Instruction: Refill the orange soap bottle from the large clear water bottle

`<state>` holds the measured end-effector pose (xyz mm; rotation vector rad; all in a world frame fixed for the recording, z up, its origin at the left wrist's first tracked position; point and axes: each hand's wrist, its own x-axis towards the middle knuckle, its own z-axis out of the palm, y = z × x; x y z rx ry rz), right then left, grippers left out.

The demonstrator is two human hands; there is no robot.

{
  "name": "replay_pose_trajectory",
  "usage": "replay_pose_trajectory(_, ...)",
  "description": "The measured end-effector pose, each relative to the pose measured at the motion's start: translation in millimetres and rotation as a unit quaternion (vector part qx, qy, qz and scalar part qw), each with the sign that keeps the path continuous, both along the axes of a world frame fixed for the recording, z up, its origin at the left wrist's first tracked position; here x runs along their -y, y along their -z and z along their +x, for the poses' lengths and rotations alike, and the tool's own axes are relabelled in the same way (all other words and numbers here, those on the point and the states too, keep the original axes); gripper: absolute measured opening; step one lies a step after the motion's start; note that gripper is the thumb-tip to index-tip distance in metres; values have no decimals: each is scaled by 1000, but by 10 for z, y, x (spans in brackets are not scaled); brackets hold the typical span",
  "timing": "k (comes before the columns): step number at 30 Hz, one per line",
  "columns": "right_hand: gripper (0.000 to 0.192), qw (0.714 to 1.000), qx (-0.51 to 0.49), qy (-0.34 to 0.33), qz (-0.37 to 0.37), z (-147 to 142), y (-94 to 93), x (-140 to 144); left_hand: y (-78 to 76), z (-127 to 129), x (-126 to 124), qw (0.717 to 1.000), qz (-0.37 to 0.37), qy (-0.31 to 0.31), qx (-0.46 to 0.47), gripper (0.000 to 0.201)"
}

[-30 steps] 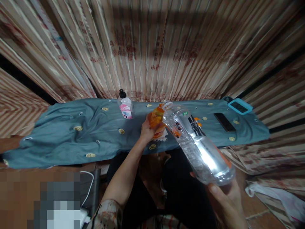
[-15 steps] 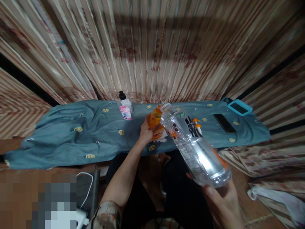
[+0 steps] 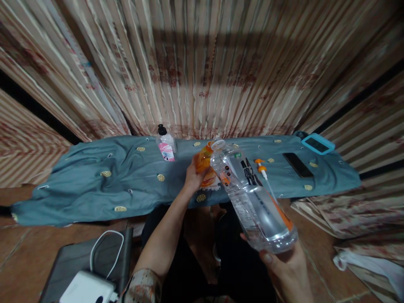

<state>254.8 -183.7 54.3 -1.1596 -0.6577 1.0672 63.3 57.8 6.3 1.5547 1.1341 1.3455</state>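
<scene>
My left hand (image 3: 195, 173) is wrapped round an orange bottle (image 3: 204, 162) that stands on the cloth-covered board. In my right hand (image 3: 280, 265) lies the base of a large clear plastic bottle (image 3: 252, 198) with a silver and orange label. It tilts down to the left, and its open neck meets the top of the orange bottle. Whether liquid is passing between them, I cannot tell. A pump head (image 3: 261, 167) in orange and white, with a thin tube, lies on the cloth behind the clear bottle.
A pink-labelled bottle with a black cap (image 3: 166, 147) stands on the blue-grey cloth (image 3: 82, 181). At the right lie a dark phone (image 3: 297, 164) and a light-blue framed device (image 3: 318, 143). Below left, a white charger (image 3: 88, 288) with a cable rests on a dark surface. Striped curtains hang behind.
The base of the clear bottle has shifted a little left and down with my right hand, revealing more of the pump head. My left hand keeps its grip on the orange bottle.
</scene>
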Motion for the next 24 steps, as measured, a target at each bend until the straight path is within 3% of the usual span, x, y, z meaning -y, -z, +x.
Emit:
replay_pose_trajectory(7, 98, 997, 52, 28, -42, -99, -23, 8, 46, -2, -13, 1000, -12, -1, 2, 62)
replay_pose_trajectory(14, 100, 996, 44, 58, -43, -184, -64, -11, 32, -3, -17, 1000, -24, -11, -5, 60)
replay_pose_trajectory(24, 97, 998, 37, 37, -44, -130, -22, 16, -19, -9, 15, 999, -9, -8, -29, 67)
